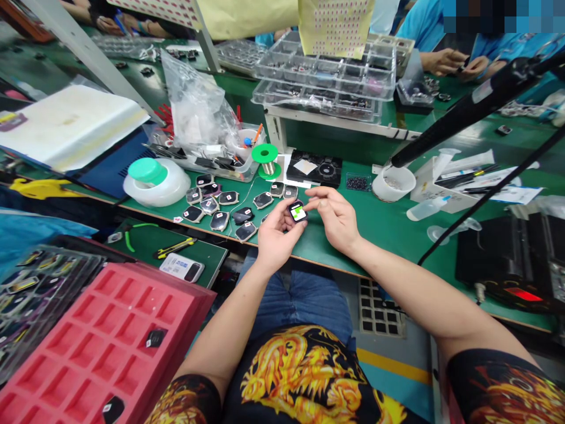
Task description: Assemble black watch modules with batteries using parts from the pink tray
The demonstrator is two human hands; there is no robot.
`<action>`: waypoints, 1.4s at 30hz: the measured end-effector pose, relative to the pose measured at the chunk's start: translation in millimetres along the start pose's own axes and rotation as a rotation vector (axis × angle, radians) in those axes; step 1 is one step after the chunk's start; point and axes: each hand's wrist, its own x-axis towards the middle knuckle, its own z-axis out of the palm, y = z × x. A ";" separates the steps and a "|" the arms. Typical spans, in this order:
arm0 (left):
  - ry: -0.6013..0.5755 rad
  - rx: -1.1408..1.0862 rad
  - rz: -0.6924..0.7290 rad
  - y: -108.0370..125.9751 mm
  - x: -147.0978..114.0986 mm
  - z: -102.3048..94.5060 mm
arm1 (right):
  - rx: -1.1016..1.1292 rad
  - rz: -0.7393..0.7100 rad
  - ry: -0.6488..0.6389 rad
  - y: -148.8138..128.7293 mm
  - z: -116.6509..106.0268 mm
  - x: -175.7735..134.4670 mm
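My left hand (279, 231) is closed around a small smartwatch (298, 212) with no strap, whose lit screen shows green and white. Over the watch's right side, my right hand (334, 218) reaches in with its index finger at the screen; whether that finger touches the glass I cannot tell. The other right fingers are loosely curled with nothing visible in them. Left of my hands, several dark-screened watch bodies (219, 221) lie on the green bench mat (379, 235), many bearing small white stickers.
A red foam tray (128, 318) holds two dark watch parts at lower left. Behind the watches stand a solder spool (265, 154), a white bottle (156, 187) and a plastic bin (247, 168). A black arm (468, 112) slants in from the right above a white cup (394, 181). Co-workers' hands (459, 63) work across the bench.
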 end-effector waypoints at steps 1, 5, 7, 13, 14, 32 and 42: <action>0.000 -0.001 0.000 -0.4 0.0 -0.1 | 0.004 -0.003 0.001 -0.1 0.0 -0.1; 0.000 0.012 0.010 -1.5 0.1 -0.6 | -0.001 0.002 0.001 -0.6 0.1 -0.3; -0.002 0.016 0.015 -1.9 0.1 -0.8 | -0.010 0.008 0.001 -0.8 0.0 -0.2; -0.003 0.018 0.018 -2.7 0.0 -1.2 | -0.011 0.002 0.001 -0.8 0.0 0.3; -0.002 0.018 0.019 -2.6 0.0 -1.1 | -0.010 0.002 0.000 -0.7 -0.1 0.3; -0.012 -0.015 0.012 -1.0 1.3 -1.6 | 0.016 -0.020 -0.028 -0.4 -0.1 -0.8; -0.018 -0.046 0.019 -3.6 2.7 -2.0 | 0.007 -0.031 -0.044 0.9 1.1 -1.5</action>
